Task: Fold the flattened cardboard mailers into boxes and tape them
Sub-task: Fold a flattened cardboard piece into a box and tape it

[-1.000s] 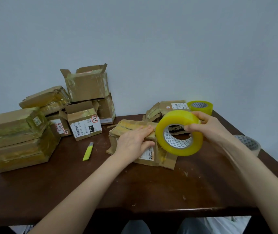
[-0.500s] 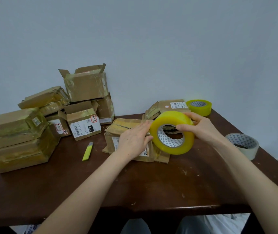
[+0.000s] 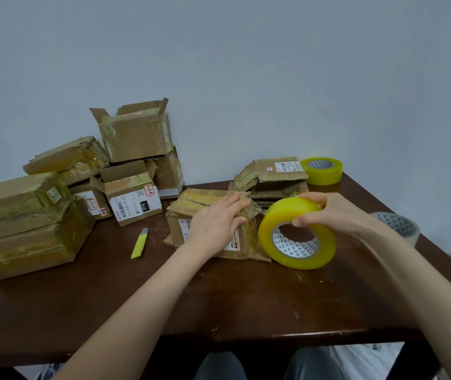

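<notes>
Glossy tape ring point(image 3: 293, 246) (creased cardboard box point(image 3: 205, 199))

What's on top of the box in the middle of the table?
The left hand rests with straight fingers on the box. The part of the lid under it is hidden.

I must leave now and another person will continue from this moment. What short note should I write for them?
Left hand: flat, pressing the top flaps of the folded box.
Right hand: grips the yellow tape roll at the box's right end.
Done: box pile at the left of the table, several taped.
Left: tape this box, then fold the flattened mailers behind it. Knife lies left of the box.
</notes>
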Tool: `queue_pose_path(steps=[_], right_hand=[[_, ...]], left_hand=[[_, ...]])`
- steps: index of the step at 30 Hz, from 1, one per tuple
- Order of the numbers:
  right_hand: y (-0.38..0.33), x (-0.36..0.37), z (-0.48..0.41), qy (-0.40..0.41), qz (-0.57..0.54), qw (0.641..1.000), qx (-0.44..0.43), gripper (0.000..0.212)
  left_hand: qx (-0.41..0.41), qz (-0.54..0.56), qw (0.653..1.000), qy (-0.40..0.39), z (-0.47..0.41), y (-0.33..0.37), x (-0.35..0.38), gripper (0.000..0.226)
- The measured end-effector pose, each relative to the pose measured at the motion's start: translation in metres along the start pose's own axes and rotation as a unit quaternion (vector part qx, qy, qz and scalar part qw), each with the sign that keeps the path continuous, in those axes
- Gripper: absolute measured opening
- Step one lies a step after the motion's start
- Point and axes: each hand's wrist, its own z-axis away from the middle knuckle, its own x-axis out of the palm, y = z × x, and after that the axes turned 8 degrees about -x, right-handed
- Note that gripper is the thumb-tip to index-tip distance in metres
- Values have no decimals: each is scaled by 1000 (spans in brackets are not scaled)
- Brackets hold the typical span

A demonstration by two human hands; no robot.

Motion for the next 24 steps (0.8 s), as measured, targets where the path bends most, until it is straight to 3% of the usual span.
queue_pose_path(steps=[5, 9, 12, 19, 24], right_hand=[[1, 0, 0, 21, -4, 1000, 1, 50], [1, 3, -2, 35, -10, 999, -10, 53], [-2, 10, -5, 26, -24, 999, -19, 56], [3, 4, 3, 52, -39, 998, -11, 21], [-2, 6, 3, 64, -19, 998, -12, 15]], left_hand=[[0, 8, 1000, 0, 3, -1, -4, 39], [-30, -1, 998, -51, -8, 3, -11, 58], [-30, -44, 997, -47, -9, 6, -7, 53], [-23, -22, 999, -24, -6, 2, -1, 50], [-17, -16, 999, -35, -5, 0, 0, 52]])
